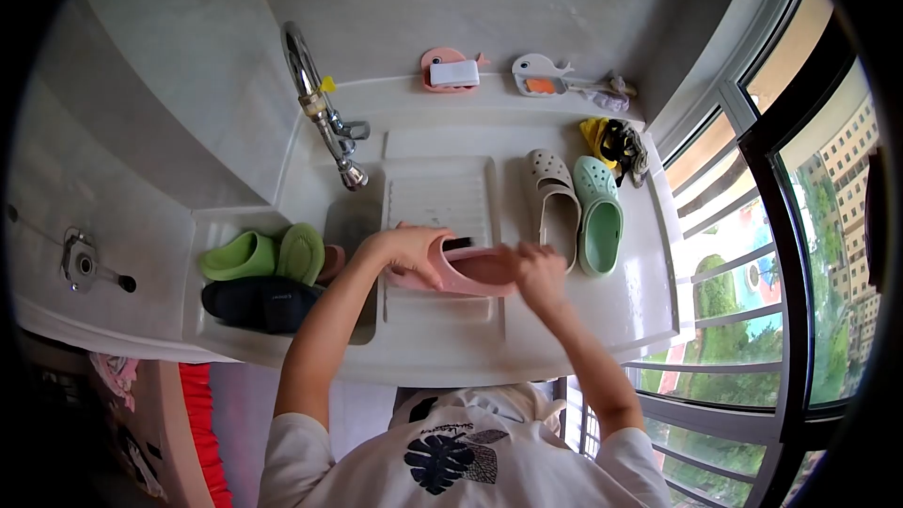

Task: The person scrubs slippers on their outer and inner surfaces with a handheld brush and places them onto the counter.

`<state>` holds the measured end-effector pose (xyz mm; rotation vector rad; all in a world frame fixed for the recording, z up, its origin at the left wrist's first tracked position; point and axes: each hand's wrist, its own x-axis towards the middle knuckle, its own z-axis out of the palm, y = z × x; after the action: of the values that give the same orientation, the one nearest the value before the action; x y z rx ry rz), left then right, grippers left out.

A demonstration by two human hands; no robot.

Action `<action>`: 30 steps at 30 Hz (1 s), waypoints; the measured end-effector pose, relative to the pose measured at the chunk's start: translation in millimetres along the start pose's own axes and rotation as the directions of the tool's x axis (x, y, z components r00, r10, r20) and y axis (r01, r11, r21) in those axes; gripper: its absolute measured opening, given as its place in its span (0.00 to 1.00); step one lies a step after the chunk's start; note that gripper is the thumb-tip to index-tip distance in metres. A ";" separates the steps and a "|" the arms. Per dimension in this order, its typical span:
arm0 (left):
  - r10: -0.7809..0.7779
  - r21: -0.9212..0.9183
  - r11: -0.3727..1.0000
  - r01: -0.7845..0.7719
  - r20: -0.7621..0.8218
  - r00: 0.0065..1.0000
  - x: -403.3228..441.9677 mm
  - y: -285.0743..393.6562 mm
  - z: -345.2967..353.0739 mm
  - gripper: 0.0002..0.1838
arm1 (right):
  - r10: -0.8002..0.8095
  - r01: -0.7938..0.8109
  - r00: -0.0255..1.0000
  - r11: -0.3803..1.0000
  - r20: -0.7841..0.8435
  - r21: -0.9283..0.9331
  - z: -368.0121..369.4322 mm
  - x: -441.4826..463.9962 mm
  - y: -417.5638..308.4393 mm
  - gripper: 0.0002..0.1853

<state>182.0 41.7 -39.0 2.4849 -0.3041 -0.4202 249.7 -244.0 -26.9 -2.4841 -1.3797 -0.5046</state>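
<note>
A pink slipper [433,279] lies sideways over the ridged washboard [437,198] of the sink counter. My left hand [420,252] grips it at its left end, the thumb over its side. My right hand [538,268], slightly blurred, is closed in a fist at the slipper's right end. Between the hands, a brush with black bristles [458,244] shows at the slipper's opening; its handle is mostly hidden and seems to run to my right fist. To the right stand a grey clog [550,183] and a mint-green clog [598,216].
A chrome faucet [320,108] rises over the basin. Green slippers [240,257] and a dark slipper [259,304] lie at left. On the back ledge are a pink soap dish [437,61] and a white one [536,66]. A yellow-and-black bundle [611,143] sits near the window.
</note>
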 end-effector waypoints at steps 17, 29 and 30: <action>-0.152 0.066 0.985 0.156 -0.064 0.986 -20.8 31.4 12.0 0.55 | 0.085 -0.085 0.996 0.996 0.002 -0.009 -40.7 -22.8 37.6 0.11; -0.089 0.103 0.979 0.174 -0.552 0.829 -41.1 51.5 62.0 0.45 | 0.081 -0.257 0.912 0.875 0.402 0.409 -28.9 -5.6 28.0 0.10; -0.086 0.109 0.979 0.173 -0.550 0.831 -41.0 53.5 59.9 0.45 | 0.055 -0.241 0.912 0.874 0.406 0.423 -29.7 -0.5 21.4 0.10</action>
<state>115.9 -19.4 -44.4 2.6566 0.0717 0.2808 262.5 -266.8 -1.3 -2.3183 -1.2253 0.3406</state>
